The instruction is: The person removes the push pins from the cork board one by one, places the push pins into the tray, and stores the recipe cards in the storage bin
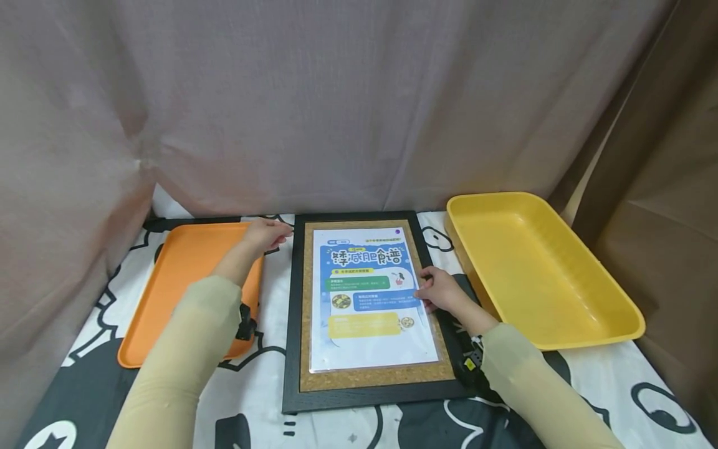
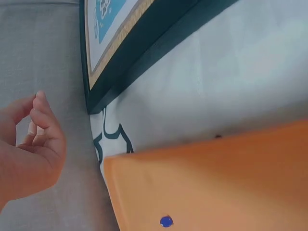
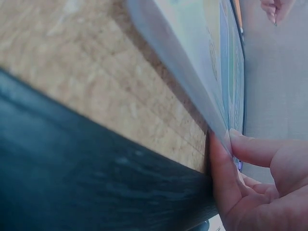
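Your right hand pinches the right edge of the printed sheet between thumb and finger, lifting that edge slightly off the black-framed cork board. The sheet lies on the cork, inside the frame, with a purple pushpin at its upper right corner. Your left hand is raised near the board's upper left corner, its thumb and fingertip drawn together; it seems to pinch a tiny dark object, too small to identify. Your left forearm crosses above the orange tray, where a round blue piece lies. To the board's right sits the yellow bin.
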The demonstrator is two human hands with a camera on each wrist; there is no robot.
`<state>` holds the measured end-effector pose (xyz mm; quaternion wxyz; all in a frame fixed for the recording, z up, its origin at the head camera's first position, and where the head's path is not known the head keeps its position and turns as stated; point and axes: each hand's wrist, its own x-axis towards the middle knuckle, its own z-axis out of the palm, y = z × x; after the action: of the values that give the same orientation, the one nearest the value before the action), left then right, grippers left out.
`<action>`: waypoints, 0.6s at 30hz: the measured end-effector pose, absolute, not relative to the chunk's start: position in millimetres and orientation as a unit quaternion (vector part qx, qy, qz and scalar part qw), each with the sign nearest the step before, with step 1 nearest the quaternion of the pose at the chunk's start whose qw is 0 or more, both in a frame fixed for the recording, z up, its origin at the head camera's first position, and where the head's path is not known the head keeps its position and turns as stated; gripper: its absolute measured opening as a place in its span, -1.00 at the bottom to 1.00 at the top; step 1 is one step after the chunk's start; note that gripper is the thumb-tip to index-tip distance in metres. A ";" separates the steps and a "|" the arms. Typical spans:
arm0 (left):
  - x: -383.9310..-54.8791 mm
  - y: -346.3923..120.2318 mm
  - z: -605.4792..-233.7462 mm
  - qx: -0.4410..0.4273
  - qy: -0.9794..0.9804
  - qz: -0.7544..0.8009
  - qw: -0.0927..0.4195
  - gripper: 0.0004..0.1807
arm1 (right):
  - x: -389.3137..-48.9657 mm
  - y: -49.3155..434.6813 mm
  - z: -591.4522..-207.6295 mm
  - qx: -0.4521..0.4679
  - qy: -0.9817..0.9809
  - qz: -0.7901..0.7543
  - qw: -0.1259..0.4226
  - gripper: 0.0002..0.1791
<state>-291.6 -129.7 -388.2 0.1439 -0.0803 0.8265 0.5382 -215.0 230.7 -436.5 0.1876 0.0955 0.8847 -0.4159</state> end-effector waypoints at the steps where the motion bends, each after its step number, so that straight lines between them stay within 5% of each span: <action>1: -291.0 -131.3 -387.9 -0.079 0.826 0.539 0.146 -0.60 | -214.9 230.8 -436.7 0.096 0.885 -0.416 0.187 -0.38; 18: -271.1 -158.2 -383.1 -0.057 0.826 0.540 0.152 -0.64 | -213.8 231.0 -435.6 0.093 0.884 -0.420 0.186 -0.38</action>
<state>-271.1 -158.2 -383.1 0.1520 -0.0574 0.8258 0.5400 -213.8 231.0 -435.6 0.1857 0.0932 0.8836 -0.4195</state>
